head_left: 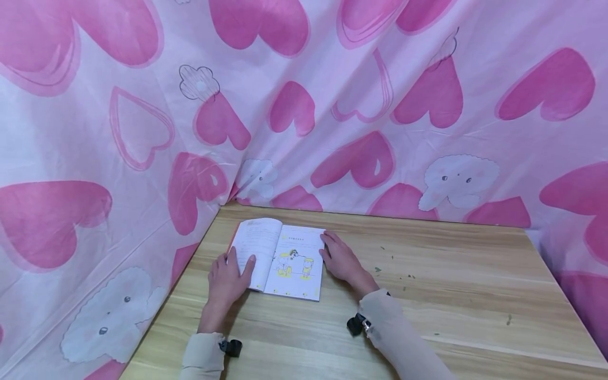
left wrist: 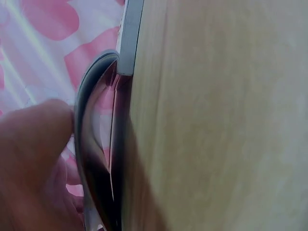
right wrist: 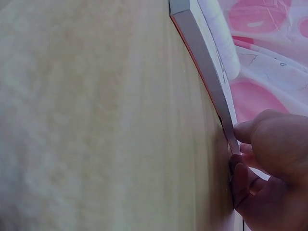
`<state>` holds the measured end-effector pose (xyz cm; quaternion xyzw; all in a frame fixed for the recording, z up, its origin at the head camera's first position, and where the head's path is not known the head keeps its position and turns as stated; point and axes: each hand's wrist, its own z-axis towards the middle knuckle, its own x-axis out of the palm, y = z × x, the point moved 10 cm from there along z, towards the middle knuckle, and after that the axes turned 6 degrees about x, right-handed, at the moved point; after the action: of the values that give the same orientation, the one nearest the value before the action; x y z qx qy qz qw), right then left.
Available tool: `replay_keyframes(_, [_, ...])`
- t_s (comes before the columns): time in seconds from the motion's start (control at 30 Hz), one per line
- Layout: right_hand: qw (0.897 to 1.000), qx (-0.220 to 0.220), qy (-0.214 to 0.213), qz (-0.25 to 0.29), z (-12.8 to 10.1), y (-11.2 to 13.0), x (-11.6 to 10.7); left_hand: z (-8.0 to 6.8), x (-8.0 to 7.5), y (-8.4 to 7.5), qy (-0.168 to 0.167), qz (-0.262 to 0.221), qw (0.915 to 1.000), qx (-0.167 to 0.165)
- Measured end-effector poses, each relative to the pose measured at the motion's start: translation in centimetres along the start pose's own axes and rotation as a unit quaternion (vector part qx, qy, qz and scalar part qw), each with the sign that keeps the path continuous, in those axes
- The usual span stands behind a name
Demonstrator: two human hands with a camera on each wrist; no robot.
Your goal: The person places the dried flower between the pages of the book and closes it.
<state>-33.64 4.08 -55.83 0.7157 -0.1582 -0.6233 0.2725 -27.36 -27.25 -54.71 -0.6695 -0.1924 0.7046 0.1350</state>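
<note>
An open book (head_left: 295, 286) lies on the wooden table, its right page printed with a yellow and black cartoon drawing, its left page with lines of text. My left hand (head_left: 227, 278) holds the left half at its outer edge, thumb on the page. In the left wrist view that half of the book (left wrist: 82, 115) bows up off the table beside the thumb. At the right edge my right hand (head_left: 343, 258) pinches the book between thumb and fingers. The right wrist view shows those fingertips (right wrist: 240, 175) low against the book's edge (right wrist: 204, 57), close to the tabletop.
The wooden table (head_left: 456, 285) reaches far to the right of the book, with small dark green bits (head_left: 378, 269) scattered on it. Pink heart-printed cloth (head_left: 294, 105) hangs along the table's back and left sides. Each wrist wears a small black device (head_left: 231, 348).
</note>
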Motion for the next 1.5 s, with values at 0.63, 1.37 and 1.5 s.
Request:
replay_keyframes(0.63, [1.0,-0.014,-0.003,-0.016,-0.3,0.2,0.1,-0.8,-2.3,-5.9,-0.095,-0.14,0.972,0.163])
replay_keyframes(1.37, [0.998,-0.052,-0.015,-0.005,-0.5,0.3,-0.2,-4.5,-0.5,-16.4,0.016,-0.198,0.9101,0.363])
replay_keyframes(1.5, [0.997,-0.078,-0.007,0.007,-0.7,0.6,-0.2,-4.2,2.5,-16.9,0.078,-0.186,0.922,0.331])
